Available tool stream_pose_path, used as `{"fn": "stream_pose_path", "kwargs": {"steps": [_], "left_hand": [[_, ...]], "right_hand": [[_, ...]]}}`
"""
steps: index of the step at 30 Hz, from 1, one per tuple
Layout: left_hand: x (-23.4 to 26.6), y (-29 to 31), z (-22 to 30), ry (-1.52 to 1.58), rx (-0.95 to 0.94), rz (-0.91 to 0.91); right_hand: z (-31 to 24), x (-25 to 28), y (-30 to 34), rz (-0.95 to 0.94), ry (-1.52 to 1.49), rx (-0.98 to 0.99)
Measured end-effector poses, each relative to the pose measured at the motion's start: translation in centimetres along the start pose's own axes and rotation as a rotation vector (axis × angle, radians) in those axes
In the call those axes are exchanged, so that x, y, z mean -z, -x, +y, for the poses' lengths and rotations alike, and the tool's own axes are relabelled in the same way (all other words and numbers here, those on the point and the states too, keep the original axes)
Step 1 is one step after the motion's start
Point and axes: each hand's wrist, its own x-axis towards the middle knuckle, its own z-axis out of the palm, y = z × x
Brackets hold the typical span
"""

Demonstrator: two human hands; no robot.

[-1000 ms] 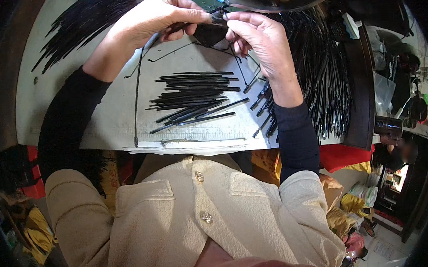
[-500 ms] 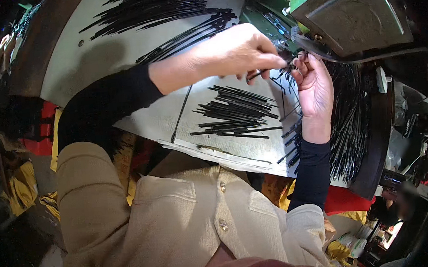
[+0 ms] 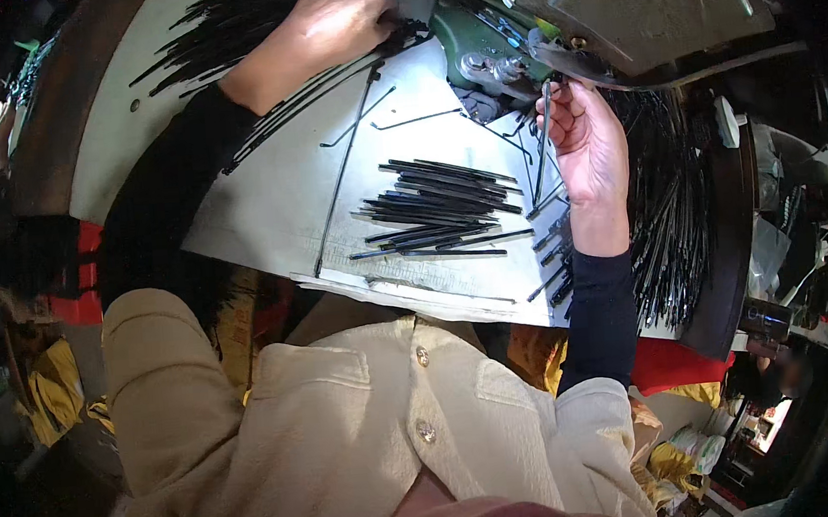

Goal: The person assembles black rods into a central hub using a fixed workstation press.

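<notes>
My left hand is over the far-left pile of long thin black rods. Its fingers curl down by the rod ends, and whatever they grip is hidden beneath them. At the right, beside the green machine, my right hand has its fingers bent around a thin black rod, which slants down toward the table. A heap of shorter black rods lies between my arms on the pale tabletop. Several bent rods are scattered beyond that heap.
A dense bundle of black rods fills the table's right side. A metal machine cover overhangs the far right, with a curved cable below it. One long rod lies across the table toward its near edge.
My left hand has left the machine and my right hand, moving left and away to the far pile. The right hand stays near the machine, with a rod now plainly visible in its fingers.
</notes>
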Motion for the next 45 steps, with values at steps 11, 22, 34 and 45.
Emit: {"fn": "stream_pose_path", "kwargs": {"steps": [11,22,34,45], "left_hand": [[2.1,0.2,4.3,0.767,0.033,-0.19],[1.4,0.3,7.8,1.344,0.148,-0.276],[1.3,0.2,8.4,1.451,0.206,-0.252],[1.2,0.6,8.7,1.385,0.168,-0.245]], "right_hand": [[-0.2,-2.9,2.0,-0.271,0.517,-0.154],[-0.3,-2.4,2.2,-0.271,0.569,-0.097],[-0.7,-2.4,2.2,-0.25,0.566,-0.081],[-0.6,-2.1,2.5,-0.247,0.623,-0.096]]}}
